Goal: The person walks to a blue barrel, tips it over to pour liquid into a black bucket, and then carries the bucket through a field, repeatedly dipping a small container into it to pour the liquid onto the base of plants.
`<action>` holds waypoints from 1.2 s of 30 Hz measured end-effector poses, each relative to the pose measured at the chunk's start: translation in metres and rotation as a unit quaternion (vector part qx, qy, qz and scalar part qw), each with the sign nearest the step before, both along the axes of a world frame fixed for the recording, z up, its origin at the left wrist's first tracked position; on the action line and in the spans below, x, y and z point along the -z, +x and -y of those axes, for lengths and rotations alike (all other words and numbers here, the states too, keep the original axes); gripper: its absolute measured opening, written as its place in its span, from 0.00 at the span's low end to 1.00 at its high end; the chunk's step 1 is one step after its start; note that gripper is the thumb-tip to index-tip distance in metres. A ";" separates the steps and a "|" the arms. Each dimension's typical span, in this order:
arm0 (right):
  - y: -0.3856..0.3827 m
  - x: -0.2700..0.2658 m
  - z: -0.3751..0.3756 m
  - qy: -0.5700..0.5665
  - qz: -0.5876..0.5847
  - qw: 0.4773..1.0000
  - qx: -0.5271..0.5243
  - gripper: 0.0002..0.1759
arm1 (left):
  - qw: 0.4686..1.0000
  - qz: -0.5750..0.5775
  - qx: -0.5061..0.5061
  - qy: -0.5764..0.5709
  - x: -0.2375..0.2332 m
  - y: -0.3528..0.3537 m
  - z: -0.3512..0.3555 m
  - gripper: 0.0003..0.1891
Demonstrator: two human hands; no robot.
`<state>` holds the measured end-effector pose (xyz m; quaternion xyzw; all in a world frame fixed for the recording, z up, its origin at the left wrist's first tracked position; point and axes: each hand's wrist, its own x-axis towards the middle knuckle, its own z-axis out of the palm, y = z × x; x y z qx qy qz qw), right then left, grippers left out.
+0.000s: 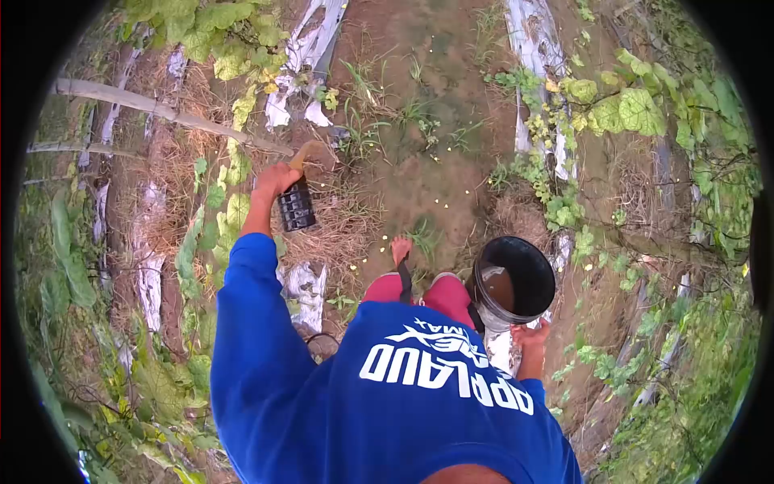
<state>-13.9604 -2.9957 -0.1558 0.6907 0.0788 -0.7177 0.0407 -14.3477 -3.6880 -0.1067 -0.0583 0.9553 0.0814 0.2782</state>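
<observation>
My left hand (278,177) is stretched out to the left, its fingers wrapped round a small black container (297,210) with a grid pattern on its side. The container is tipped away from me, and brown water (310,152) streams from its mouth toward the plant row. At my right side, a black bucket (532,270) leans with its mouth facing up and forward. Brown water (497,288) lies inside it. My right hand (531,332) grips the bucket at its near edge, with some fingers hidden behind the rim.
A bare dirt path (431,105) runs ahead between planted rows. Torn plastic mulch (536,48) and leafy vines (637,109) line the right side. A wooden pole (161,109) slants across the left row above dry straw (339,222). My bare foot (401,250) is on the path.
</observation>
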 end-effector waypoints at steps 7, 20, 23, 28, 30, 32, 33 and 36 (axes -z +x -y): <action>-0.073 0.008 0.033 0.015 -0.011 1.000 -0.014 0.39 | 0.999 -0.027 0.039 0.008 -0.056 -0.106 0.016 0.35; -0.211 -0.011 0.130 -0.008 -0.074 0.971 -0.225 0.29 | 0.899 -0.200 -0.176 0.348 -0.014 -0.003 -0.101 0.19; -0.232 -0.026 0.151 0.006 -0.083 0.960 -0.269 0.25 | 0.874 -0.087 -0.196 0.437 0.001 0.022 -0.165 0.18; -0.261 -0.064 0.195 0.035 -0.091 0.923 -0.371 0.23 | 0.824 0.120 -0.232 0.504 0.068 0.059 -0.241 0.18; -0.268 -0.077 0.214 0.072 -0.135 0.885 -0.440 0.24 | 0.798 0.223 -0.255 0.498 0.107 0.065 -0.253 0.28; -0.273 -0.089 0.225 0.048 -0.158 0.876 -0.453 0.22 | 0.788 0.256 -0.276 0.487 0.128 0.074 -0.265 0.28; -0.278 -0.093 0.228 0.020 -0.187 0.861 -0.473 0.21 | 0.780 0.287 -0.300 0.469 0.140 0.075 -0.268 0.25; -0.285 -0.128 0.245 0.026 -0.218 0.839 -0.498 0.23 | 0.757 0.339 -0.345 0.439 0.184 0.087 -0.266 0.22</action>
